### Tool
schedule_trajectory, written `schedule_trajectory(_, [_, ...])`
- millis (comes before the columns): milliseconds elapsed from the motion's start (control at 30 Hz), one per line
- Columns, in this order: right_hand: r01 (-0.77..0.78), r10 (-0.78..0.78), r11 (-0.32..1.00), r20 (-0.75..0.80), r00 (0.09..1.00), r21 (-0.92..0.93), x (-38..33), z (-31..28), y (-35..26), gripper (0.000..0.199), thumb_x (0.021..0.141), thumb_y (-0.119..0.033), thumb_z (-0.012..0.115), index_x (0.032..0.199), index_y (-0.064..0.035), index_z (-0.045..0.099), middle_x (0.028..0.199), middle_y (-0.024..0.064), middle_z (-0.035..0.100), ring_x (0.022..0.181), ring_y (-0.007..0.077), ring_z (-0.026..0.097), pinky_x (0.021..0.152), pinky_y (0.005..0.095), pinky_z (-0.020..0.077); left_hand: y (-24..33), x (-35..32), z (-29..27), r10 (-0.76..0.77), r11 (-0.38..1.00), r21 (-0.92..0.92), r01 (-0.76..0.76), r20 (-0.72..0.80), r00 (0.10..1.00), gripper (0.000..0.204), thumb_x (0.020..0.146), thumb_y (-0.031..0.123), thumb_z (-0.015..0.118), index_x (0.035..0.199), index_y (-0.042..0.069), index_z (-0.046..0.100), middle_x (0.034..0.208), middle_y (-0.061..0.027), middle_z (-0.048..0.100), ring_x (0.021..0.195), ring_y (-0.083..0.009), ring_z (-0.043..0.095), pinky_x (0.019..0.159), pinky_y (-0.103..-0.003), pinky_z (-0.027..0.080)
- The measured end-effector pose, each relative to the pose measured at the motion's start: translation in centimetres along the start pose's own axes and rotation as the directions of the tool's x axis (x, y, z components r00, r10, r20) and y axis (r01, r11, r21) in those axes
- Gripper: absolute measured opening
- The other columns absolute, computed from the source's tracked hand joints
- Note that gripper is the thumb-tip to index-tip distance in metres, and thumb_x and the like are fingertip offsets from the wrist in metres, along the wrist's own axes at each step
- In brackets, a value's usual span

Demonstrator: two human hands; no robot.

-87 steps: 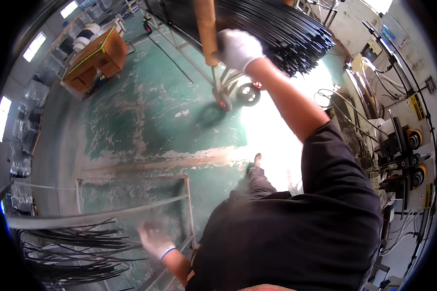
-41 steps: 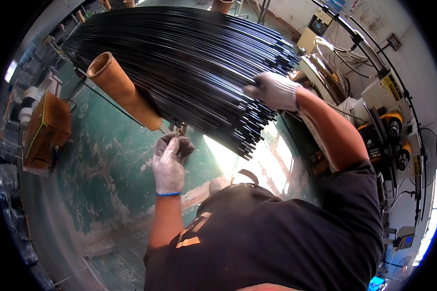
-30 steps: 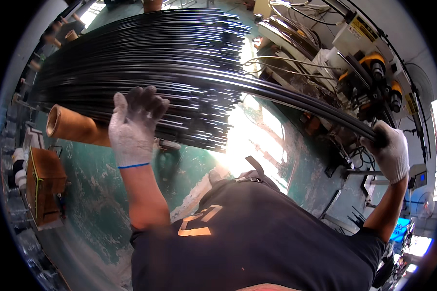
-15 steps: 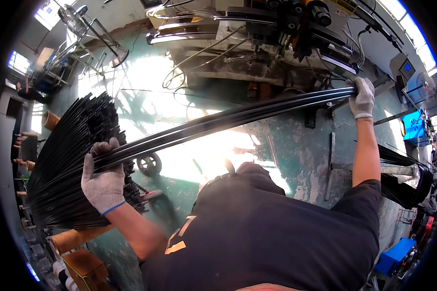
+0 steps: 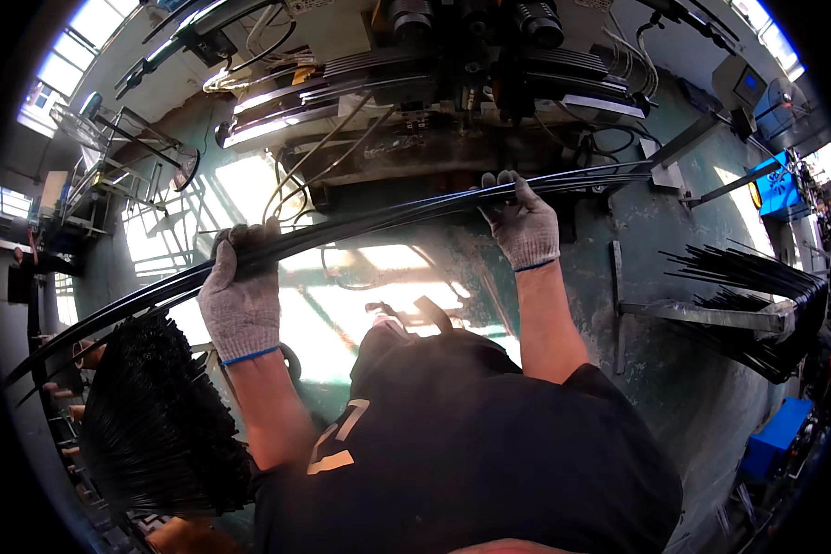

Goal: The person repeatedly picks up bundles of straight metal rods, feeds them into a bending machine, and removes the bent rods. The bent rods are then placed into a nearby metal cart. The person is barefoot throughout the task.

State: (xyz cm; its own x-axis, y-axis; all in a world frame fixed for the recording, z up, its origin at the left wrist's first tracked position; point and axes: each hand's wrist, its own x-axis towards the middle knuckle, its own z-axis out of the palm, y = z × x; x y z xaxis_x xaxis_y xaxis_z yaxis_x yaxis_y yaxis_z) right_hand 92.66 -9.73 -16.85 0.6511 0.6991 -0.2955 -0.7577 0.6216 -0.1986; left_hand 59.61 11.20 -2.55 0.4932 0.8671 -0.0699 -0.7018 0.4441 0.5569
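Note:
Both my hands wear grey knit gloves and grip a small bunch of long thin black rods (image 5: 379, 220) that arcs across the view from lower left to upper right. My left hand (image 5: 242, 294) is closed around the bunch left of centre. My right hand (image 5: 524, 220) is closed around it further right, in front of a dark machine (image 5: 452, 83). The rods' right ends (image 5: 637, 172) reach toward the machine's side. A large stack of the same black rods (image 5: 162, 415) lies at the lower left, ends facing me.
Another bundle of black rods (image 5: 757, 295) rests on a metal bracket (image 5: 711, 316) at the right. A blue box (image 5: 774, 439) sits at the lower right. Metal racks (image 5: 129, 157) stand at the upper left. Sunlit patches fall on the green floor (image 5: 674, 240).
I have turned from the big stack toward the machine, carrying the rod bunch with both hands. The right hand moved in closer along the rods; the stack now sits lower left.

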Motion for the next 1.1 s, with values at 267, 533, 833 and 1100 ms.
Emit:
schedule_trajectory(267, [0.336,-0.366,0.925,-0.182,0.913,-0.177,7.9,7.2,-5.1,0.027,0.103,-0.025,0.059,0.118,-0.0028,0.062,0.112,0.0142,0.069,0.108,0.0328,0.067,0.096,0.0519,0.0572,5.4,14.4,-3.0,0.014,0.992,0.115,-0.058,0.347,0.938,0.025,0.098,0.004,0.059,0.121,-0.004,0.064,0.118,-0.0169,0.070,0.115,-0.0302,0.065,0.118,-0.052,0.041])
schedule_trajectory(533, [0.338,-0.343,0.930,-0.008,0.939,-0.146,15.5,11.5,-0.5,0.027,0.096,-0.005,0.050,0.118,0.0092,0.053,0.120,0.0230,0.061,0.116,0.0384,0.061,0.102,0.0590,0.0510,1.3,27.0,-1.5,-0.139,0.990,0.084,0.115,0.373,0.917,0.023,0.099,0.001,0.057,0.121,0.001,0.064,0.116,-0.0143,0.070,0.115,-0.0297,0.065,0.113,-0.048,0.045])
schedule_trajectory(833, [0.426,-0.452,0.891,-0.224,0.863,-0.157,20.4,12.5,5.8,0.017,0.098,0.002,0.057,0.114,0.0051,0.054,0.113,0.0159,0.061,0.105,0.0372,0.065,0.095,0.0544,0.0567,-0.7,35.1,-2.5,-0.208,0.976,0.135,0.171,0.348,0.914,0.024,0.099,0.006,0.062,0.122,0.005,0.057,0.112,-0.0172,0.069,0.116,-0.0362,0.063,0.113,-0.051,0.044])
schedule_trajectory(1100, [0.498,-0.612,0.786,-0.348,0.710,-0.367,23.0,15.1,3.9,0.030,0.088,0.000,0.076,0.114,-0.0013,0.060,0.097,0.0089,0.068,0.094,0.0273,0.068,0.082,0.0437,0.0571,5.1,42.3,-4.0,-0.198,0.979,0.116,0.169,0.324,0.925,0.026,0.096,0.011,0.063,0.116,-0.004,0.060,0.114,-0.0148,0.063,0.117,-0.0327,0.059,0.118,-0.052,0.037])
